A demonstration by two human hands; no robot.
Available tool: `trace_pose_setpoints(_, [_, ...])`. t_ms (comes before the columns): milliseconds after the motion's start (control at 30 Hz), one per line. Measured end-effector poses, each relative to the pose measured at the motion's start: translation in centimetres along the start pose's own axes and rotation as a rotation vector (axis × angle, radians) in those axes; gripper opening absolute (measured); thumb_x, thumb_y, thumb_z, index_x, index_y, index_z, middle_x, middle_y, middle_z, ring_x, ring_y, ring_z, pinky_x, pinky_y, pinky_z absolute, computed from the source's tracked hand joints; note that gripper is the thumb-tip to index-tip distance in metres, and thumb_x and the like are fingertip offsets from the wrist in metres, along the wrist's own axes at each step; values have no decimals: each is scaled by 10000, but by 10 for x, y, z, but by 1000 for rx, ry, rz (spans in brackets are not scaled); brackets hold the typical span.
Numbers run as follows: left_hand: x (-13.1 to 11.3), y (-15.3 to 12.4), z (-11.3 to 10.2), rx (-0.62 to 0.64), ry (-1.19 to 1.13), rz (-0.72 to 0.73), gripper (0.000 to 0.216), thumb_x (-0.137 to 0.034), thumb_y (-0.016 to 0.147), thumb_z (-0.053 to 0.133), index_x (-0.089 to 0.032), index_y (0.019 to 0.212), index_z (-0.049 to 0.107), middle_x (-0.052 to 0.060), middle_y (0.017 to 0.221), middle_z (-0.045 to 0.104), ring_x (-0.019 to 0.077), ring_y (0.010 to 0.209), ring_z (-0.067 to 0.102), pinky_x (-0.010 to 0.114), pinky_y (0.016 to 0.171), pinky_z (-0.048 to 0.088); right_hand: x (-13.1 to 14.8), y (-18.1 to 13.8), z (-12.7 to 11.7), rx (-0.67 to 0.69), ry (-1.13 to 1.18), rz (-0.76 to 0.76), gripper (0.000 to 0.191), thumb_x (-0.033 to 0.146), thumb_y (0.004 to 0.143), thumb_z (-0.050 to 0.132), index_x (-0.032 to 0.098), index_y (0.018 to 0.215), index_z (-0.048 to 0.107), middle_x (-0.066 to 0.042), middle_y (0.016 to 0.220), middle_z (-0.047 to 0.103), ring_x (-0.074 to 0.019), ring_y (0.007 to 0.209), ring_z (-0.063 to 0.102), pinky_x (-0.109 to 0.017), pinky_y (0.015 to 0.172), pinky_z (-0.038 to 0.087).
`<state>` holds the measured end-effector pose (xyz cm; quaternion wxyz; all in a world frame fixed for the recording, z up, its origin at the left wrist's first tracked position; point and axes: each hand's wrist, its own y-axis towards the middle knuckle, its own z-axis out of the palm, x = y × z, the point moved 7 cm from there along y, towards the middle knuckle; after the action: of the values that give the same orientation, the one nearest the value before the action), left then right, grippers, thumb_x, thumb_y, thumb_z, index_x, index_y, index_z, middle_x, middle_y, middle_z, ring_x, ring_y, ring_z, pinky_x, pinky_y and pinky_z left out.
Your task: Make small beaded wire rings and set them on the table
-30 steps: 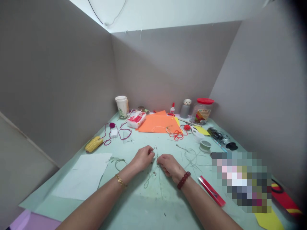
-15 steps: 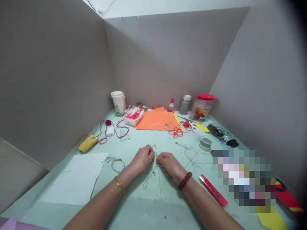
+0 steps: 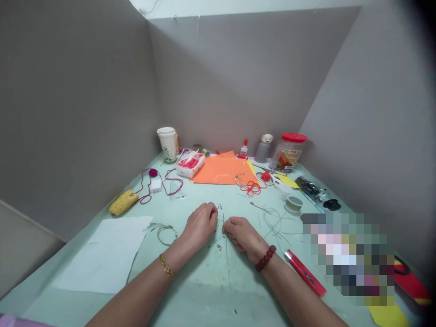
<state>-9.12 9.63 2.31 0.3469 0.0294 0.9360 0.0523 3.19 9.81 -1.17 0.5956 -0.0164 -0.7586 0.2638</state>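
At the middle of the surface [image 3: 190, 297]: a thin green cord [image 3: 228, 263] runs from the near side up to the right hand [image 3: 241, 232], with a few tiny beads [image 3: 219, 247] just beside it.
Right fingers: thumb and forefinger pinched together on the cord, a short end rising past the fingertips; a dark red bracelet [image 3: 265, 259] circles the wrist.
Left hand [image 3: 200, 223]: curled just left of the cord; the fingertips are mostly hidden, so I cannot tell whether they close on anything.
Left of the left forearm: a green cord coil [image 3: 158, 235], then a white sheet [image 3: 105, 254] lying flat.
Far left: a corn cob [image 3: 123, 202], a purple yarn ball [image 3: 153, 173] with trailing yarn, a white adapter [image 3: 156, 185], a lidded cup [image 3: 166, 145].
Beyond the hands: orange sheets [image 3: 221, 172], a tissue pack [image 3: 190, 165] at their left, a red cord tangle [image 3: 252, 187] by their near right corner.
Back right: a glue bottle [image 3: 244, 150], a red-lidded jar [image 3: 289, 154].
Right side: loose green strands [image 3: 279, 222], a thread spool [image 3: 294, 204], a red cutter [image 3: 305, 273] near the right forearm.
In the way: a pixelated patch masks things farther right; the forearms cover strips of surface.
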Motion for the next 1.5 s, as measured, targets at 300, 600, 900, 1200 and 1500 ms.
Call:
trace_pose_setpoints(300, [-21,-20,-16,-56,140,51,193,-196,822,408,-200,879,593,48,877,636,168,740,572,261,623,353,2,-2,2,21,35,-17,111,198,648,472,197,579,385,100,449,270,-39,376,173,-210,363,94])
trace_pose_setpoints(600, [-20,-38,24,166,171,-33,164,-224,753,467,-198,649,592,57,654,640,197,614,561,276,536,261,3,0,1,2,23,-13,145,182,613,473,193,529,356,95,430,280,-32,359,193,-212,364,94])
trace_pose_setpoints(900, [2,-32,29,413,-333,-181,102,-252,737,419,-200,662,466,-10,592,564,119,482,500,241,483,361,3,-2,2,46,35,-6,153,195,646,476,199,568,345,96,458,261,-37,386,173,-213,373,82])
trace_pose_setpoints(1200, [9,-34,31,564,-792,-266,163,-335,761,446,-176,726,452,40,752,626,161,634,660,237,495,465,6,-6,5,135,33,-13,186,227,683,503,201,589,345,98,485,260,-41,401,162,-217,375,87])
trace_pose_setpoints(1500, [20,-33,32,561,-928,-298,187,-341,754,459,-157,734,486,83,791,663,182,680,673,279,567,505,4,-5,4,150,25,-12,132,207,662,504,195,603,387,101,465,275,-41,394,156,-214,373,83])
